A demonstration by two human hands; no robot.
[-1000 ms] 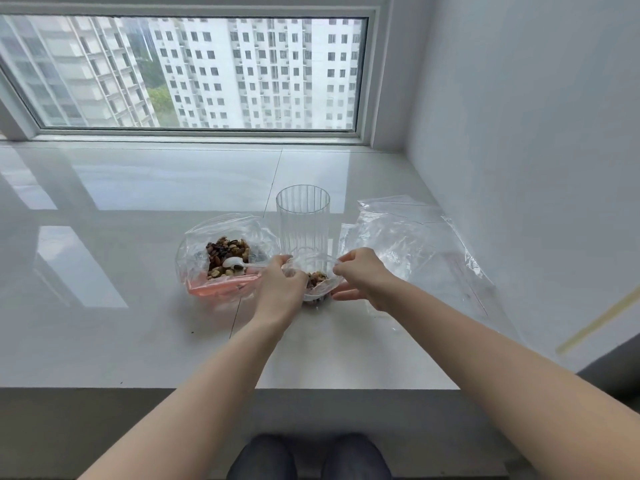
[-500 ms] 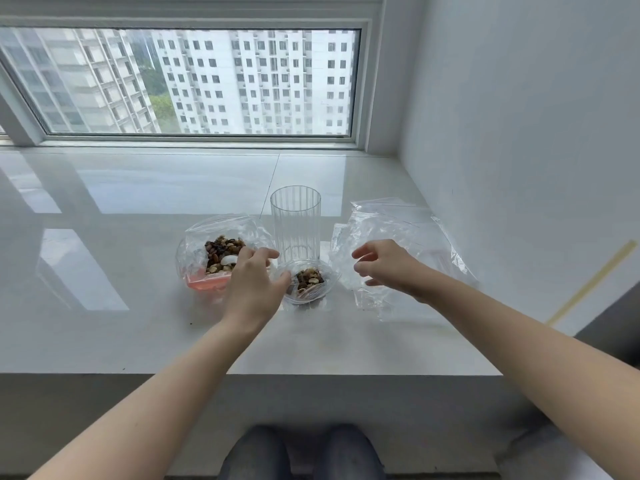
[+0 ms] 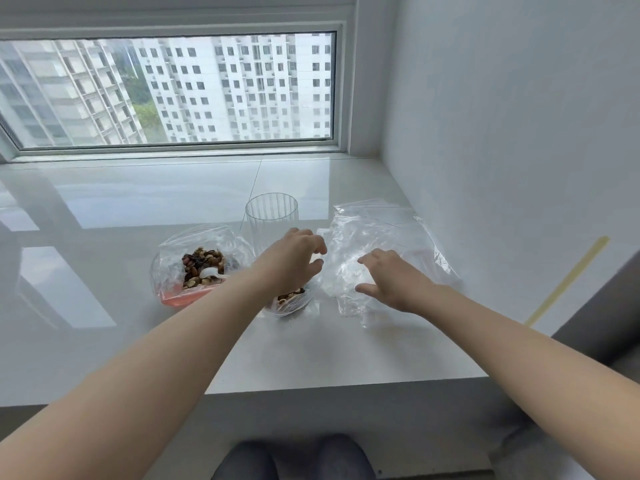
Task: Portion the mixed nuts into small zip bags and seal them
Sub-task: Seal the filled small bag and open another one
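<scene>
No grip on anything at this instant. Left hand (image 3: 294,258) hovering above the small zip bag (image 3: 291,301), fingers loosely curled and spread, thumb apart from the rest, wrist crossing over the bag's mouth and hiding most of it; cannot tell whether the fingertips touch the plastic. Right hand (image 3: 391,282) palm down over the pile of empty zip bags (image 3: 381,237), fingers straight and fanned, thumb pointing toward the left hand; resting on or just above the top sheet, contact not clear. Two bare forearms reaching in from the near edge, the left angled rightward, the right angled leftward, hands near each other but apart.

One small zip bag, open and slumped on the bench (image 3: 104,341), holding a small portion of mixed nuts, just in front of the one ribbed clear glass (image 3: 272,216), which stands upright. One larger clear bag of mixed nuts (image 3: 202,263) to the left of the glass, mouth open, pink strip along its near side, with one white scoop (image 3: 211,273) lying on the nuts. Empty zip bags too overlapped and transparent to count, several at least, spread to the right of the glass, near the wall (image 3: 519,133).

One window (image 3: 173,88) beyond the glossy white bench.
</scene>
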